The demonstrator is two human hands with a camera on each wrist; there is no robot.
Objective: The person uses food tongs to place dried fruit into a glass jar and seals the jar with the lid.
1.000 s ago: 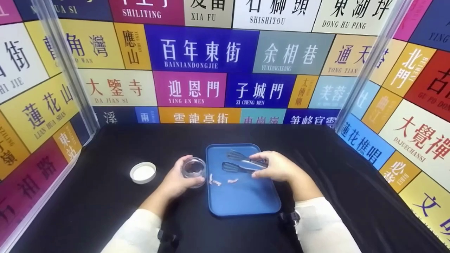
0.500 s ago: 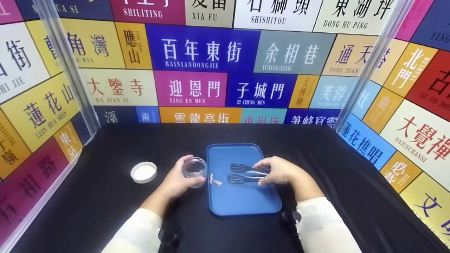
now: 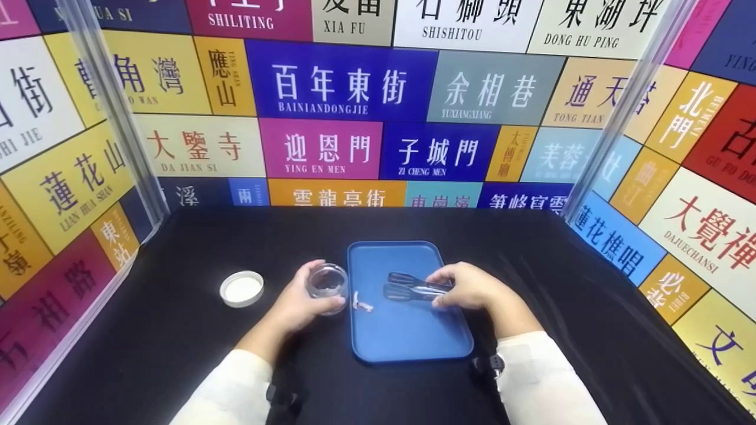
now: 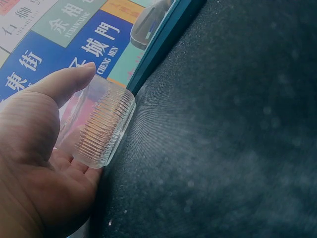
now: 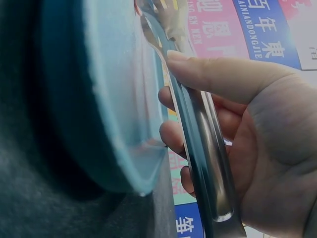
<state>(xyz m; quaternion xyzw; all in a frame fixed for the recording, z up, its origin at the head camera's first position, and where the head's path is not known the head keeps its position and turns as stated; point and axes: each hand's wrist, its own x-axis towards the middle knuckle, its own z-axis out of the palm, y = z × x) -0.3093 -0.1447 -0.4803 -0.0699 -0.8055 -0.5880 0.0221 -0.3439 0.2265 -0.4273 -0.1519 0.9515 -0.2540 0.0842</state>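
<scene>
In the head view my left hand [image 3: 302,301] holds a clear glass jar [image 3: 327,282] upright beside the tray. The left wrist view shows the jar's ribbed wall [image 4: 106,124] between thumb and fingers. My right hand [image 3: 469,286] grips metal tongs [image 3: 413,286] over the blue tray [image 3: 413,336], their slotted ends close together. Thumb and fingers press the tongs' arms [image 5: 198,139] from both sides in the right wrist view. Small whitish-pink pieces [image 3: 364,307] lie near the tray's left edge. Whether the tong ends hold a piece cannot be made out.
A round white lid [image 3: 241,288] lies left of the left hand on the black cloth [image 3: 177,354]. Panels with printed signs [image 3: 339,82] stand behind and at both sides, with clear posts [image 3: 620,118] at the corners.
The tongs first came toward me with their ends spreading, then the ends drew together. A small piece seen earlier near mid-tray is out of sight. My left hand and jar have barely moved.
</scene>
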